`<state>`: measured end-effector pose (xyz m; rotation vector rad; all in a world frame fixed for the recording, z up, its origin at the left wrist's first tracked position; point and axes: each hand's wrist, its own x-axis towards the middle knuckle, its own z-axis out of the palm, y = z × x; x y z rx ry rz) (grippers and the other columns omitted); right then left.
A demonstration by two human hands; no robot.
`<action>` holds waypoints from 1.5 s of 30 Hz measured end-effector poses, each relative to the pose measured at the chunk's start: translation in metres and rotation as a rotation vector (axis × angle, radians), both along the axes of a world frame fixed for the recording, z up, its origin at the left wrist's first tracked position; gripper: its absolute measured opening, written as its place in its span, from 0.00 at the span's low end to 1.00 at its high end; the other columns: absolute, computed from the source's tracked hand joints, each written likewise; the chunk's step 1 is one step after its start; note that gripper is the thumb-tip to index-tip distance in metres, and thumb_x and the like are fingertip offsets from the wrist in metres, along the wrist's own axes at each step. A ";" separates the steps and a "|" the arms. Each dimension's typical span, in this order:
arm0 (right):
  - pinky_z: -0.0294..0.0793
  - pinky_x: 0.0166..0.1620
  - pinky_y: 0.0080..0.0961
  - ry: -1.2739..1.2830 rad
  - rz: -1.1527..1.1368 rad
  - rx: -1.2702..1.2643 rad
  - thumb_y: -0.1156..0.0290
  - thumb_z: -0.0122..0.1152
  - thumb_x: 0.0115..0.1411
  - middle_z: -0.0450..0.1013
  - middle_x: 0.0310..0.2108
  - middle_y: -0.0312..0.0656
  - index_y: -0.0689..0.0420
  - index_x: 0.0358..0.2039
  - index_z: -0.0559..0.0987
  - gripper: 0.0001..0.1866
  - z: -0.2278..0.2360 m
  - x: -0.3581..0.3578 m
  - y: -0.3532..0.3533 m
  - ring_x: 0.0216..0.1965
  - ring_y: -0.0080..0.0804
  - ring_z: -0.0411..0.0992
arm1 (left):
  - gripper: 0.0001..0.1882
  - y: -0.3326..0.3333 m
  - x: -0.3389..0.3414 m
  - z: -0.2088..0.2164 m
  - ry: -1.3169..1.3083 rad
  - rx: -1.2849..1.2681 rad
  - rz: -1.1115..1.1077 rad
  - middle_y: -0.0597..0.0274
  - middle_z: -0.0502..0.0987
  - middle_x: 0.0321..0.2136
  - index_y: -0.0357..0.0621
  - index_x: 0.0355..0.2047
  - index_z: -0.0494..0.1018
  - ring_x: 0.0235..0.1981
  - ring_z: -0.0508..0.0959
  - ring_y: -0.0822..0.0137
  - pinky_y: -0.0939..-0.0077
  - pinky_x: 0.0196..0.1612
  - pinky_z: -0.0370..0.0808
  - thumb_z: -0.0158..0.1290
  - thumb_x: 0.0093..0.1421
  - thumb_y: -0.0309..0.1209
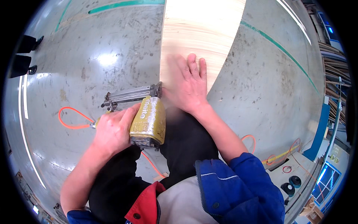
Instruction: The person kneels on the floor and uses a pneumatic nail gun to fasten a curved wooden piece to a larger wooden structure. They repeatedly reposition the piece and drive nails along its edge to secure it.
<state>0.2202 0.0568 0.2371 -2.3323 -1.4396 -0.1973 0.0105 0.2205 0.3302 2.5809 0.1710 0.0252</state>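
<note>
A yellow pneumatic nail gun (151,121) with a grey metal magazine is in my left hand (115,128), whose fingers wrap round its handle. The gun's nose meets or nearly meets the left edge of a pale wooden board (201,28), close to the board's near end; exact contact cannot be made out. My right hand (191,87) lies flat on that near end with its fingers stretched out. Some of its thumb side is smeared by blur. An orange air hose (71,127) loops out from the gun's handle.
Grey floor (112,78) with green line markings spreads around the board. Another person's dark shoes (33,70) show at the far left. Stacked wood strips (335,71) stand along the right. Orange hose (250,138) also lies beside my right arm, near two dark round containers (291,184).
</note>
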 end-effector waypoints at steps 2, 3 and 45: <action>0.33 0.79 0.54 0.001 -0.007 -0.010 0.44 0.77 0.49 0.57 0.76 0.33 0.42 0.78 0.58 0.59 -0.001 0.000 0.000 0.79 0.45 0.45 | 0.29 -0.001 0.001 -0.001 -0.017 0.039 0.006 0.57 0.84 0.29 0.42 0.56 0.75 0.27 0.84 0.56 0.61 0.28 0.80 0.65 0.51 0.27; 0.33 0.79 0.54 0.002 -0.008 -0.015 0.44 0.77 0.49 0.57 0.76 0.33 0.42 0.78 0.58 0.59 -0.002 0.001 0.000 0.79 0.45 0.44 | 0.29 -0.002 0.001 -0.002 -0.020 0.033 0.019 0.57 0.83 0.29 0.42 0.55 0.75 0.27 0.84 0.55 0.61 0.28 0.80 0.64 0.51 0.27; 0.35 0.76 0.65 -0.072 -0.077 0.027 0.55 0.80 0.47 0.58 0.74 0.50 0.39 0.75 0.66 0.53 0.055 0.039 0.039 0.77 0.59 0.47 | 0.22 0.033 0.041 0.013 -0.245 -0.182 0.120 0.53 0.84 0.29 0.38 0.48 0.80 0.25 0.84 0.54 0.64 0.29 0.80 0.65 0.52 0.27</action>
